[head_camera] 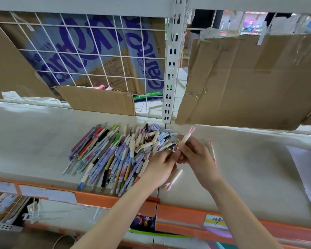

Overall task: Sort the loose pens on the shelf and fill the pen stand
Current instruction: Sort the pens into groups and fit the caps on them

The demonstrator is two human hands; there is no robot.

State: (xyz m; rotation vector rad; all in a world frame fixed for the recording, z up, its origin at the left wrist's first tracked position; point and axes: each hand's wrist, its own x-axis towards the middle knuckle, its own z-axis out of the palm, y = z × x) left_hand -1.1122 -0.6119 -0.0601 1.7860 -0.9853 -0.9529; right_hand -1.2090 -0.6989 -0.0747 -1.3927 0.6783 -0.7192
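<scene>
Pens [113, 155] heaped loose on shelf [43, 141], right hand [196, 157] gripping cream cap [186, 137] with pink ears, left hand [160, 169] pinching dark pen body [172, 145] at heap edge, two similar cream pens [174, 178] beside hands, cardboard [250, 78] behind.

I read "PURIFIED WATER" in small print on the cardboard carton [104, 56] behind the wire grid | its large purple brand lettering is turned sideways and I cannot make it out | yellow-and-white tag [216, 221] on the orange shelf edge: handwritten "7", remainder illegible
</scene>
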